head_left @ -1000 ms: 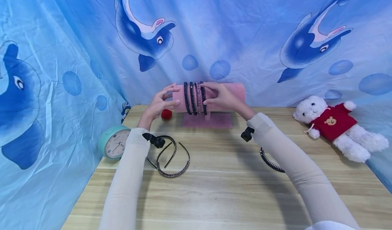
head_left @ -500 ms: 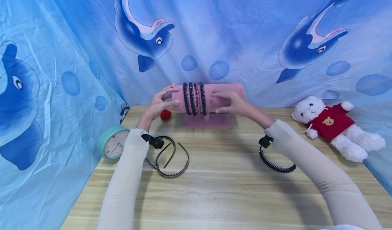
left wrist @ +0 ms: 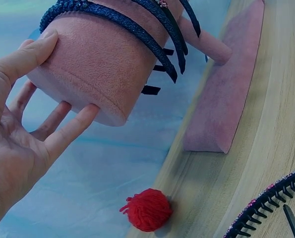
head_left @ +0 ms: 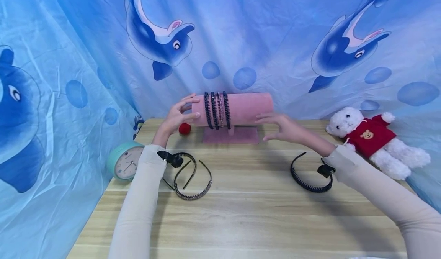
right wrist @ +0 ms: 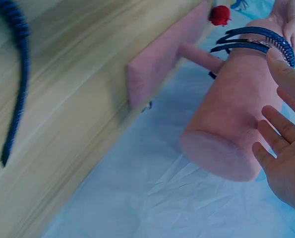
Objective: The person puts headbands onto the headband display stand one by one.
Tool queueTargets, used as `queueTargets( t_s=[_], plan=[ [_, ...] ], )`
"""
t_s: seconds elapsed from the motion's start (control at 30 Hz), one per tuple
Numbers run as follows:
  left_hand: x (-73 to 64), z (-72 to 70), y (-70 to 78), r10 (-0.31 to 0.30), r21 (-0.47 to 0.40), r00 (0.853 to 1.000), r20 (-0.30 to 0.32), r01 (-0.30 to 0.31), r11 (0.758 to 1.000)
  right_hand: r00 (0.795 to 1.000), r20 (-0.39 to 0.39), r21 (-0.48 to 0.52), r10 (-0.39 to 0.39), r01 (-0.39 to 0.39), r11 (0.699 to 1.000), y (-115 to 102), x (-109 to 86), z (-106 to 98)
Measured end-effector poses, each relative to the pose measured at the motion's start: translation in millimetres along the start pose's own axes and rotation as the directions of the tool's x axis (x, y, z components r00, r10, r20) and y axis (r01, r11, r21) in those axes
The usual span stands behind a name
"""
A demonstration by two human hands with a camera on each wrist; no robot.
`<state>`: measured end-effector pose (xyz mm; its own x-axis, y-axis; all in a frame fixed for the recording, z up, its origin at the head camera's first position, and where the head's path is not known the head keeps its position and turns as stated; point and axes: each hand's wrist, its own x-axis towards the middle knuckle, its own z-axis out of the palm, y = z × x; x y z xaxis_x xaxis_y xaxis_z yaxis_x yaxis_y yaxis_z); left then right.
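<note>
A pink headband stand, a padded roll on a post and flat base, stands at the back of the table. Several toothed headbands, dark blue ones and one pinkish glittery, sit side by side round its left half. My left hand holds the roll's left end; in the left wrist view the thumb lies along its side and the fingertips touch the end face. My right hand, fingers spread and holding nothing, is just off the roll's right end. Below it on the table lies a dark toothed headband.
Two glittery headbands overlap on the table at left, partly under the left wrist. Beside them stands a mint alarm clock. A red yarn ball sits near the stand's base, and a white teddy bear lies at right.
My right hand has let go of the rightmost headband on the roll and drawn back to the right. The left hand stays at the roll's left end.
</note>
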<state>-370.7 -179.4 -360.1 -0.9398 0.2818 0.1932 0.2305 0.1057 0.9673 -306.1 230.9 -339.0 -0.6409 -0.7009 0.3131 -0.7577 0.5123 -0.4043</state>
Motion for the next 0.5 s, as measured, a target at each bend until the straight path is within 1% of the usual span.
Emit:
queueTargets(
  t_s=[0.13, 0.23, 0.33, 0.5],
  plan=[
    [-0.7, 0.1, 0.4, -0.004, -0.006, 1.0, 0.003, 0.004, 1.0, 0.998, 0.044, -0.013, 0.034, -0.033, 0.999, 4.9, -15.5, -1.0],
    [-0.4, 0.5, 0.5, -0.009, -0.009, 1.0, 0.002, 0.009, 1.0, 0.992, 0.099, -0.017, 0.073, -0.072, 0.997, 9.3, -27.0, -2.0],
    [0.5, 0.8, 0.5, -0.011, -0.011, 1.0, 0.0, 0.011, 1.0, 0.98, 0.176, -0.004, 0.093, -0.093, 0.996, 14.7, -37.4, -2.1],
    [2.2, 0.6, 0.3, -0.014, -0.021, 1.0, 0.006, 0.014, 1.0, 0.955, 0.285, 0.004, 0.087, -0.092, 0.996, 25.3, -53.9, -0.2]
  ],
)
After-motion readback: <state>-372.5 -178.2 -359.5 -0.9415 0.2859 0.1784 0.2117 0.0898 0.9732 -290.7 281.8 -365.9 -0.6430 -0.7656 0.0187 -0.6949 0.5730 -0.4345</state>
